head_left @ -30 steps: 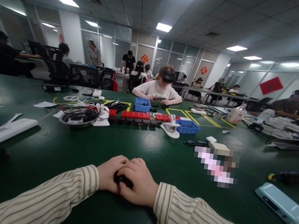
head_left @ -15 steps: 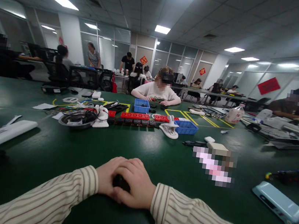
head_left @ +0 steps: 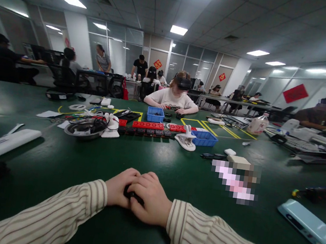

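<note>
Together, both hands close round a small, dark, rounded object [head_left: 133,195] just above or on the green table, near its front edge. My left hand [head_left: 117,187] wraps it from the left, with its fingers partly under the other hand. Over the top and right side curls my right hand [head_left: 151,201], its thumb along the near side. Only a black patch shows between the hands, so the object's kind is hidden.
Blue bins [head_left: 204,138], red socket strips [head_left: 148,125], a white clip stand [head_left: 186,138] and a metal bowl [head_left: 81,134] of cables lie across the table [head_left: 160,162]. A white bar-shaped device [head_left: 5,144] is left, a light-blue device [head_left: 306,221] right. A co-worker [head_left: 171,97] sits opposite.
My right hand has shifted slightly right and its fingers now cover more of the black object. The surroundings have moved a little in view with the head.
</note>
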Action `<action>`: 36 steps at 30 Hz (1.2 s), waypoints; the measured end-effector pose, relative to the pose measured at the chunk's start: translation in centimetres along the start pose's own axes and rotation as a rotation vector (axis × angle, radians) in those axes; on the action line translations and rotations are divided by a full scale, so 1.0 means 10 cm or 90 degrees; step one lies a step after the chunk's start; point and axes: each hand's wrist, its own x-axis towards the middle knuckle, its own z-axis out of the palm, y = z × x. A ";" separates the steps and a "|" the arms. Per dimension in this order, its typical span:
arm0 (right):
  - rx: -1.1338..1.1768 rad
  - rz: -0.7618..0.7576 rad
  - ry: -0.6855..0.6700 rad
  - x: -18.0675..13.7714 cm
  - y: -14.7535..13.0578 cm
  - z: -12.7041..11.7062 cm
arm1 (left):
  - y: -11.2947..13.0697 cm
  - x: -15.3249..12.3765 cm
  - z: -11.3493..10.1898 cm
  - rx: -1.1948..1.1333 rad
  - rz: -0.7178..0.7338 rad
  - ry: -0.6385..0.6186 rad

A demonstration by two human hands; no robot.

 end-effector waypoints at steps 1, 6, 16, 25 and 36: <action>0.011 -0.030 -0.005 0.00 0.00 0.00 | -0.02 0.00 0.00 -0.017 0.003 -0.008; 0.035 -0.140 -0.050 -0.02 0.01 0.01 | -0.07 0.00 -0.01 -0.037 0.014 -0.041; -0.005 0.064 0.062 -0.03 0.01 0.01 | 0.05 -0.04 0.01 0.034 -0.002 0.042; -0.082 0.127 0.001 -0.02 0.05 0.05 | 0.09 -0.03 0.03 0.117 0.018 0.033; 0.000 -0.127 -0.044 0.00 0.03 0.03 | -0.03 -0.01 -0.02 0.057 0.057 -0.034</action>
